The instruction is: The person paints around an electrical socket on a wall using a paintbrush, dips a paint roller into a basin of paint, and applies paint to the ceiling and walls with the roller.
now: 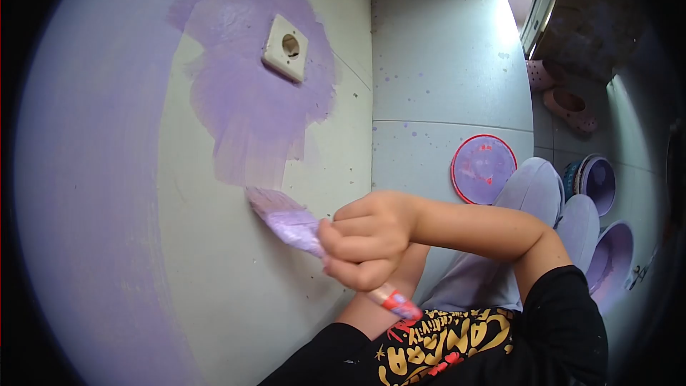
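My right hand (371,239) is closed around the handle of a paintbrush (296,234), whose ferrule and bristles are coated in purple paint. Its red handle end points down toward my shirt. The bristle tips are at the lower edge of a wet-looking purple patch on the pale wall (207,225); whether they press on it I cannot tell. That patch surrounds a white wall socket (286,48). My left forearm (386,292) passes behind the right hand, which hides my left hand and its fingers.
A red-rimmed round lid (484,169) smeared with purple lies on the tiled floor (450,86), beside my knee. To the right are a paint bucket (599,184), a larger purple-stained tub (613,254) and pink clogs (569,109). Purple drops spot the tiles.
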Demonstrator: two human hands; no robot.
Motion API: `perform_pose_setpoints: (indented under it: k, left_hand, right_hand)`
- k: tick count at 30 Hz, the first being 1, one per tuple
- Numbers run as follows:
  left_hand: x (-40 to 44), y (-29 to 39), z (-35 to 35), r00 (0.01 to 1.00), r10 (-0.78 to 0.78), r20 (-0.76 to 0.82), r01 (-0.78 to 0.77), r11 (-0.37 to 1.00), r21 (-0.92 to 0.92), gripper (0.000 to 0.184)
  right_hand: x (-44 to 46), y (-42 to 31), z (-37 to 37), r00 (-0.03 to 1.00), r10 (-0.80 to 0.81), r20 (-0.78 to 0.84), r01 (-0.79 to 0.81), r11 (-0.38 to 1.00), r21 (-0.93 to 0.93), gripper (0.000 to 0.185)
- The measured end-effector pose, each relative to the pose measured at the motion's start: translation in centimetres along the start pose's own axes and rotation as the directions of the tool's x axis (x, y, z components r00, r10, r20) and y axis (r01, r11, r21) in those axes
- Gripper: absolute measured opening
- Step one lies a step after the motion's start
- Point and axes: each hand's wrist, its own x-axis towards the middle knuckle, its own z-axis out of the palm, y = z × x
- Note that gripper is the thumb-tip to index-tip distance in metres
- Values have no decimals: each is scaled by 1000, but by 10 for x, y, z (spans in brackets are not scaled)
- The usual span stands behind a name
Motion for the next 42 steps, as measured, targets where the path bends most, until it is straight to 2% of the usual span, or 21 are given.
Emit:
perform_pose_setpoints:
  k: [1, 3, 4, 5, 6, 7, 8, 9, 12, 15, 19, 23, 28, 29, 31, 34, 35, 37, 39, 40, 42]
  left_hand:
    - [2, 3, -2, 1000, 20, -21, -18, 999, 51, 78]
    - [5, 11, -7, 997, 53, -61, -43, 988, 146, 80]
    - [5, 21, -25, 996, 31, -88, -23, 996, 92, 79]
    - [8, 2, 3, 974, 40, -222, -32, 999, 42, 72]
    - [6, 6, -3, 969, 62, -241, -45, 996, 77, 70]
    - [7, 14, -10, 961, 84, -262, -57, 992, 110, 68]
    - [8, 16, -13, 961, 88, -261, -61, 992, 109, 67]
    - [8, 17, -15, 961, 89, -260, -62, 992, 110, 67]
    - [9, 13, -10, 958, 93, -271, -72, 994, 85, 65]
    - [7, 11, -5, 955, 65, -288, -66, 998, 9, 61]
    - [3, 22, -22, 958, 93, -273, -76, 995, 72, 61]
    - [-1, 36, -44, 963, 104, -249, -72, 988, 136, 61]
    - [-1, 40, -49, 958, 145, -247, -94, 974, 208, 62]
    - [2, 34, -41, 951, 163, -262, -96, 964, 249, 62]
    - [-1, 35, -47, 950, 163, -266, -82, 953, 292, 60]
    - [-3, 46, -63, 955, 125, -268, -55, 966, 252, 59]
    - [-1, 38, -52, 955, 115, -274, -56, 975, 216, 60]
    - [2, 20, -25, 955, 99, -280, -61, 988, 139, 64]
    - [5, 16, -11, 955, 80, -285, -68, 996, 53, 69]
    - [6, 16, -10, 955, 92, -283, -73, 994, 78, 70]
    - [5, 14, -8, 954, 112, -279, -78, 988, 130, 71]
  right_hand:
    - [-5, 1, -8, 999, 39, -30, -39, 999, -6, 15]
    - [-26, 21, -25, 987, 159, 11, -155, 972, -179, 15]
    - [-31, 29, -32, 955, 297, -2, -294, 944, -151, 15]
    - [-32, 32, -35, 899, 428, -89, -437, 882, -177, 13]
    - [-35, 35, -32, 816, 535, -218, -576, 787, -222, 14]
    - [-36, 35, -36, 745, 617, -253, -663, 728, -176, 17]
    - [-33, 28, -41, 527, 820, -225, -839, 544, 20, 17]
    - [-29, 21, -47, 272, 952, -139, -933, 296, 204, 18]
    - [-40, 11, -56, 246, 968, -55, -950, 252, 182, 20]
    - [-53, 4, -52, 599, 788, -144, -801, 584, -136, 22]
    - [-40, -13, -38, 463, 868, -179, -883, 470, -6, 21]
    - [-32, -1, -21, 494, 830, -259, -837, 534, 116, 23]
    - [-38, -40, -14, 633, 770, -76, -764, 638, 95, 38]
    - [-41, -58, -19, 597, 801, 37, -799, 590, 113, 40]
    - [-36, -72, -33, 575, 816, 61, -818, 575, 20, 48]
    - [-43, -62, -56, 420, 907, 10, -907, 420, 45, 43]
    - [-39, -50, -66, 429, 900, -81, -896, 435, 91, 35]
    - [-43, -38, -82, 160, 987, 10, -917, 145, 371, 29]
    - [-42, -25, -100, 123, 989, 81, -967, 101, 233, 29]
    - [-39, -21, -108, 102, 988, 115, -984, 83, 160, 29]
    - [-35, -20, -118, 56, 982, 182, -991, 32, 131, 36]
